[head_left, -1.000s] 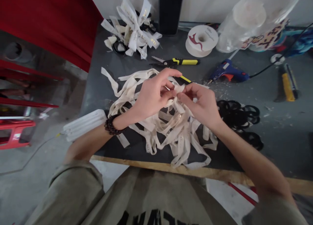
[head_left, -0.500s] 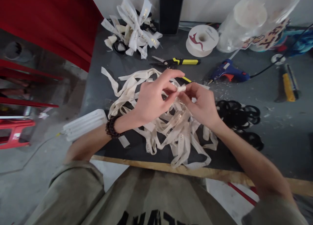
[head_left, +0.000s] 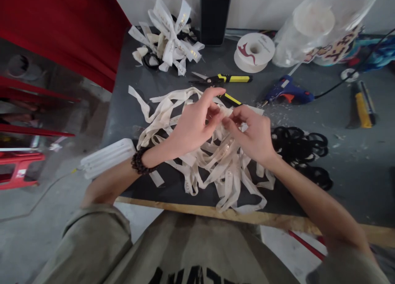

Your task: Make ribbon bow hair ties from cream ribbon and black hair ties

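Note:
My left hand and my right hand meet over a heap of cream ribbons, some with gold lettering. Between their fingertips is a small piece of cream ribbon, pinched from both sides and partly covered by the fingers. Scissors with yellow and black handles lie just beyond the hands; one handle runs behind my left fingertips. To the right of my right hand sits a pile of black hair ties.
A blue glue gun, a white ribbon spool and a yellow utility knife lie on the dark table. Finished-looking white bows are heaped at the back left. A white power strip sits by the left edge.
The ribbon piece between my fingertips looks looser and flatter than before, when it was a tight small roll. Both hands stay nearly in place, with slight finger movement.

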`<state>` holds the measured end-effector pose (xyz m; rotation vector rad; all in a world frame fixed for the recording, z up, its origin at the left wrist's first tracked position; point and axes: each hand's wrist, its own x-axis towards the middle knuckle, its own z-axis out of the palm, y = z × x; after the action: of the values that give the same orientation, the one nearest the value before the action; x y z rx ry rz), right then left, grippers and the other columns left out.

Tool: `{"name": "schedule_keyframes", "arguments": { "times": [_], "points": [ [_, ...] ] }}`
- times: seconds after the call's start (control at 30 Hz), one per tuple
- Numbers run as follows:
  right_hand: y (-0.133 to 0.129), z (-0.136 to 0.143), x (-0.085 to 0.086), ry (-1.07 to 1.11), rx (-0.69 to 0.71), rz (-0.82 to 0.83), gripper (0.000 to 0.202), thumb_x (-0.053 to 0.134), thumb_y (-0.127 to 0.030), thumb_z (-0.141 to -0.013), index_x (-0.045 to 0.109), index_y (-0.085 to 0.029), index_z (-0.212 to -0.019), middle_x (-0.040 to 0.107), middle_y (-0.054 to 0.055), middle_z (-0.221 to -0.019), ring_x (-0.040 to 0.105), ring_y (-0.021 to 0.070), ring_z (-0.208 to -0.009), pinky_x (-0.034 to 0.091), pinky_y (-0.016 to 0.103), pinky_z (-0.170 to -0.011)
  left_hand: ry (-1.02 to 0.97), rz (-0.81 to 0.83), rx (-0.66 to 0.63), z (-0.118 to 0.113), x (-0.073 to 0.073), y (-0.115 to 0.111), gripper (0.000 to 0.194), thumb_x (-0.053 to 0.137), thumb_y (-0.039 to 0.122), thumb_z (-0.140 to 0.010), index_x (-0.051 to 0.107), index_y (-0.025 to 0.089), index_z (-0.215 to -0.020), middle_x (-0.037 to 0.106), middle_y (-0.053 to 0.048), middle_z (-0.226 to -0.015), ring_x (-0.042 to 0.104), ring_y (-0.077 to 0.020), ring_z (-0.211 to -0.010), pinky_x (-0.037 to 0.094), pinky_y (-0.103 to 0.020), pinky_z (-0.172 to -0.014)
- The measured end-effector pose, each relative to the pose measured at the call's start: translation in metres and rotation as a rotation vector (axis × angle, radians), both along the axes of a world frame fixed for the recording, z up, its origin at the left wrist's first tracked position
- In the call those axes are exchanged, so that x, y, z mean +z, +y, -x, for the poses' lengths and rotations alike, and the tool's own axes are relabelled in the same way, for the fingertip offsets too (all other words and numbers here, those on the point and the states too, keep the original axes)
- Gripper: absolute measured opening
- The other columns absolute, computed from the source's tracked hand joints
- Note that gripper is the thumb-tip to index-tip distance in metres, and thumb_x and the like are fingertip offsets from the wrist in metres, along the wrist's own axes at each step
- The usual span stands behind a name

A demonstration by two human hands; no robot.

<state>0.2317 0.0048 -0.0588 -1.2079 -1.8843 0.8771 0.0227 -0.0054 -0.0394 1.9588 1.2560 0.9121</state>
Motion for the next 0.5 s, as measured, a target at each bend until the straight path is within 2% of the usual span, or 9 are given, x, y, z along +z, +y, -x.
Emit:
{"name": "schedule_keyframes", "arguments": {
  "times": [0.07,0.23,0.5],
  "points": [
    [-0.0008,0.0001,-0.0007,0.038,-0.018,0.043,0.022,0.070,-0.042,-0.102,0.065,-0.024,-0.090,0.072,-0.002,-0.075,0.063,0.0149,-0.062,0.045,0.031,-0.062,-0.045,0.054,-0.019,0.0014,0.0001,0.0014,0.046,0.062,0.021,-0.108,0.050,0.025,-0.152,0.078,-0.004,-0.108,0.077,-0.0172,-0.096,0.065,-0.035,-0.090],
    [-0.0018,-0.0002,-0.0045,0.141,-0.016,0.112,0.019,0.070,-0.040,-0.103,0.067,-0.024,-0.093,0.074,-0.001,-0.080,0.069,0.0173,-0.068,0.049,0.033,-0.064,-0.110,0.078,-0.003,0.0030,0.0010,0.0038,0.054,0.072,0.014,-0.100,0.053,0.025,-0.150,0.079,-0.002,-0.106,0.078,-0.0168,-0.093,0.068,-0.035,-0.092],
    [-0.0011,-0.0036,-0.0075,0.124,0.050,0.135,0.026,0.068,-0.050,-0.106,0.065,-0.026,-0.098,0.078,0.001,-0.082,0.074,0.0207,-0.074,0.053,0.036,-0.068,-0.241,0.139,0.049,0.0017,-0.0046,0.0063,0.069,0.077,0.019,-0.092,0.049,0.026,-0.155,0.084,-0.003,-0.103,0.081,-0.0190,-0.092,0.069,-0.035,-0.088]
  ]
}}
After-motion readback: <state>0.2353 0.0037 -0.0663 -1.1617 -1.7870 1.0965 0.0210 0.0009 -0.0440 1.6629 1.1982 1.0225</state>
